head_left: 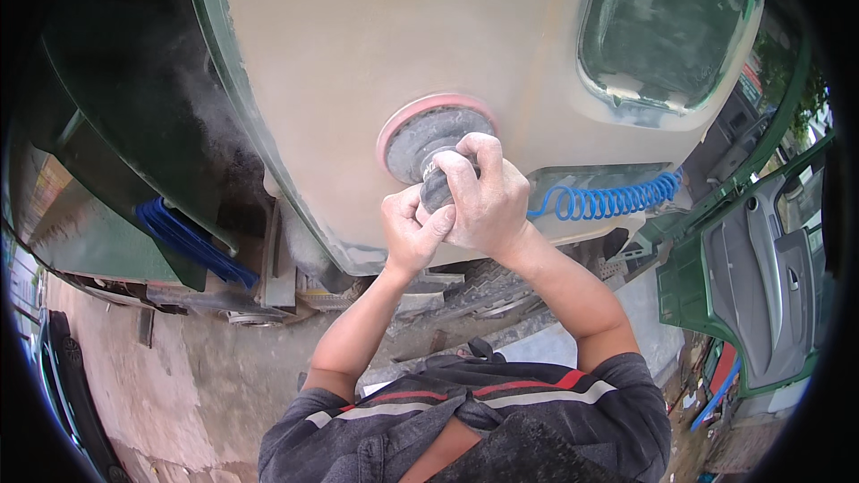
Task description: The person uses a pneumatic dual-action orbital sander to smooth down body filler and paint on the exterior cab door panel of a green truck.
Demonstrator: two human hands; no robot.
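Sander (415, 145): round-disc power sander, dark grey with a pinkish-red rim, its disc set against the lower middle of the vehicle panel, just ahead of both hands.
Right hand (484, 195): fingers curled over the top and right side of the sander's dark handle, closed about it; pale dust coats the knuckles.
Left hand (413, 231): wrapped around the near end of the same handle, thumb toward the right hand, the two hands touching; the fingers are partly hidden, but the grip is closed on the sander.
Vehicle panel (358, 36): broad, beige and dull, edged in green along its left side.
Window (671, 22): dark green and dusty, at the panel's upper right, well apart from the sander.
Air hose (617, 199): blue and coiled, stretching to the right from beside the right wrist, in front of a dark green strip low on the panel.
Blue cloth (192, 241): bunched over a green body part at the left.
Door (756, 282): green with grey inner trim, at the far right.
Shirt (376, 434): dark grey, with red and white stripes.
Ground (179, 376): worn and dusty, at lower left.
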